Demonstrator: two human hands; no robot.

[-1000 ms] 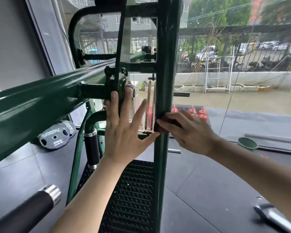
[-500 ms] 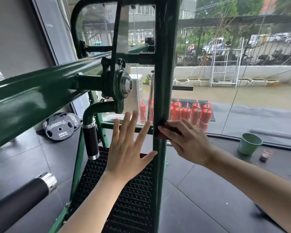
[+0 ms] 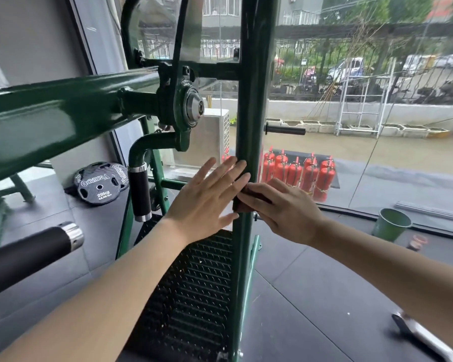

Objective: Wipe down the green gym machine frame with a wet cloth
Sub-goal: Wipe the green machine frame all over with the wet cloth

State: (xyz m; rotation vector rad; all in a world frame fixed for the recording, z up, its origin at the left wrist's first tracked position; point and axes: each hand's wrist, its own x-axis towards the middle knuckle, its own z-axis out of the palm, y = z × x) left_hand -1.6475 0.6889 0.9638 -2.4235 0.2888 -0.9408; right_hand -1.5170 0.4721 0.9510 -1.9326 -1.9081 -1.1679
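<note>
Frame (image 3: 251, 113), dark green and glossy, fills the middle of the view: one upright post runs from top to bottom, and a thick slanted beam (image 3: 50, 121) comes in from the left to a pivot hub (image 3: 192, 107) just beside the post. Cloth (image 3: 246, 198), dark reddish, sits pressed against the post about halfway up, mostly hidden under fingers. The right hand (image 3: 283, 209) holds it there, fingers close together and curled over the cloth, wrapping the post from the right. The left hand (image 3: 207, 198) lies flat on the post's left side, fingers straight and slightly spread, its fingertips touching the post just above the cloth, thumb pointing toward the post below it.

Below the hands a black perforated footplate (image 3: 191, 296) slopes down behind the post. Left of it hangs a black grip (image 3: 140, 194) with chrome ends, and a second black grip (image 3: 29, 254) juts in at lower left. A 20kg plate (image 3: 100, 184) lies on the dark floor by the wall. Beyond the window, red extinguishers (image 3: 298, 173) stand in a cluster. A green bucket (image 3: 391, 223) stands on the floor to the right, well apart from the post.
</note>
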